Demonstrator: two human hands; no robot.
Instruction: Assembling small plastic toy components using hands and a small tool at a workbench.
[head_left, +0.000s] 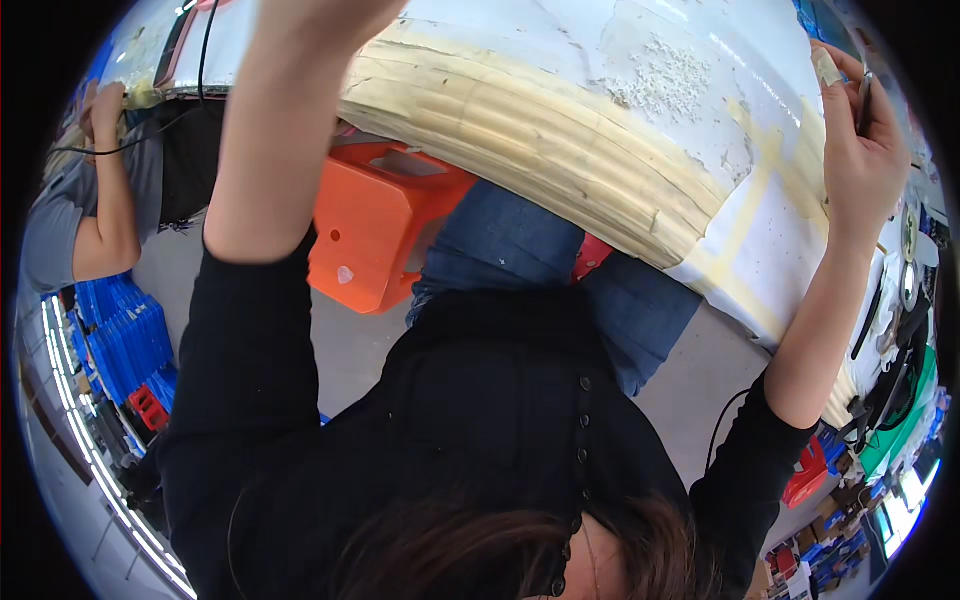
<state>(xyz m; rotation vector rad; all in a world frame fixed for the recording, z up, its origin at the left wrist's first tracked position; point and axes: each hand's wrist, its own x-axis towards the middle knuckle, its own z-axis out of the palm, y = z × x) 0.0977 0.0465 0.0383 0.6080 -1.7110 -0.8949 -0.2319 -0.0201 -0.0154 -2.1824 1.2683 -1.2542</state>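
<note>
My right hand [866, 165] is raised over the right end of the worktable [560, 130], its fingers bent and closed. A slim dark metal tool [865, 100] stands up among the fingers, its exact kind unclear. At the thumb and fingertip is a small pale piece [827, 68], perhaps a wrapping on the finger. My left hand [325, 18] reaches over the table and is cut off by the upper edge of the picture. Its fingers lie outside the view. Yellowed tape covers the table's near edge, and small white crumbs [665, 80] are scattered on its white top.
Below the table edge stands an orange plastic stool [365, 230]. At far left another person's arm [112, 220] rests near the table, beside a black cable [205, 50]. Blue bins [125, 325] are stacked behind. Black straps and green material [905, 410] lie at the right.
</note>
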